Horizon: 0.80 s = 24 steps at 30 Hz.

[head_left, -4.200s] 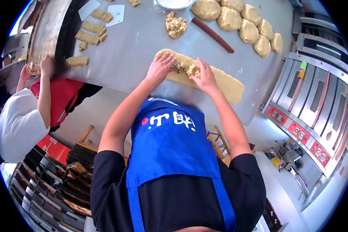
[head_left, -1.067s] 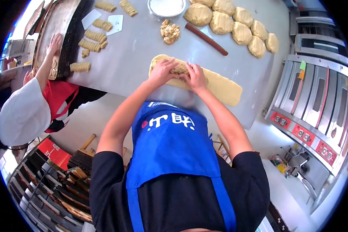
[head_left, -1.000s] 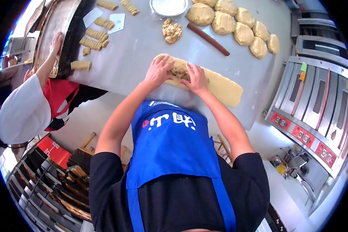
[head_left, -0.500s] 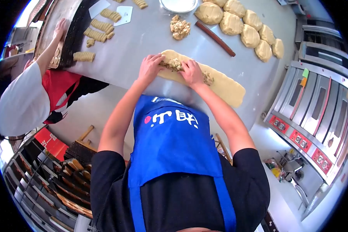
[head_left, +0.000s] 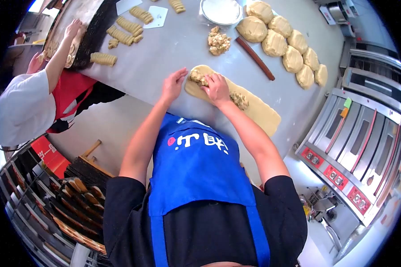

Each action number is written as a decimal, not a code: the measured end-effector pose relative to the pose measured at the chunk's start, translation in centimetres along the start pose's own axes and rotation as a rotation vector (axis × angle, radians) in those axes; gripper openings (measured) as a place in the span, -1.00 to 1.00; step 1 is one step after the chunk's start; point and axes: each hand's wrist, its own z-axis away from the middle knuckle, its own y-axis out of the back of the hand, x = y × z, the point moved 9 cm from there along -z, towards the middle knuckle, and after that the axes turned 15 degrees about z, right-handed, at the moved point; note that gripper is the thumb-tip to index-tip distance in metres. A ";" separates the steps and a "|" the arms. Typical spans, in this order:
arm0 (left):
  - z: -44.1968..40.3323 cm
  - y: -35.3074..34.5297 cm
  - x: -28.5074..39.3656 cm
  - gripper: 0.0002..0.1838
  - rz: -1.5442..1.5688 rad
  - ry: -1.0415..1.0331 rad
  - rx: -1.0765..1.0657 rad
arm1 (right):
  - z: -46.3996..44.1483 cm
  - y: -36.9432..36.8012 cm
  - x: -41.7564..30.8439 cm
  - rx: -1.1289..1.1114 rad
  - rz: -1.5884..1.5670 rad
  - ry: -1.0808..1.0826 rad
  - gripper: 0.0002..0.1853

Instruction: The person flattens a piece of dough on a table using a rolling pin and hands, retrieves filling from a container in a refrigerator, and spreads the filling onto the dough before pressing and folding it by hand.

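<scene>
A long flat sheet of dough (head_left: 258, 111) lies slantwise on the table before me. Crumbly filling (head_left: 196, 78) is spread along it, with more of it (head_left: 239, 100) to the right of my hand. My right hand (head_left: 217, 90) rests on the dough, its fingers bent and pressed together on the filling near the left end. Just off that end, my left hand (head_left: 174, 85) is held apart from the dough, fingers stretched out and nothing in them. A heap of the same filling (head_left: 219, 42) sits farther back, beside a brown rolling pin (head_left: 255, 58).
Several dough balls (head_left: 274, 43) are grouped at the back right. A white bowl (head_left: 221, 10) stands behind the heap. Ridged dough pieces (head_left: 120, 34) and white scrapers (head_left: 156, 18) lie at left, where a co-worker's hand (head_left: 73, 28) reaches over a tray. Ovens (head_left: 343, 155) stand at right.
My left hand has come off the dough and opened. My right hand has shifted left along the filling. The view has turned slightly, so the table's things appear farther right and lower.
</scene>
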 end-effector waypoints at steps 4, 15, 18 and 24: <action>0.0 -0.9 1.2 -0.54 -0.179 -0.136 -0.083 | -2.7 1.2 -1.1 -0.019 -0.042 -0.089 -0.44; 1.1 -1.2 2.5 -0.50 -0.262 -0.105 -0.056 | 1.6 2.6 1.8 -0.037 -0.125 -0.245 -0.14; 1.9 -4.1 8.0 -0.39 -0.483 -0.318 -0.090 | 7.6 5.5 4.6 -0.018 0.013 -0.278 -0.08; 3.0 -17.8 9.1 -0.27 -0.733 -0.680 -0.624 | 12.1 5.6 7.4 -0.089 0.088 -0.433 -0.16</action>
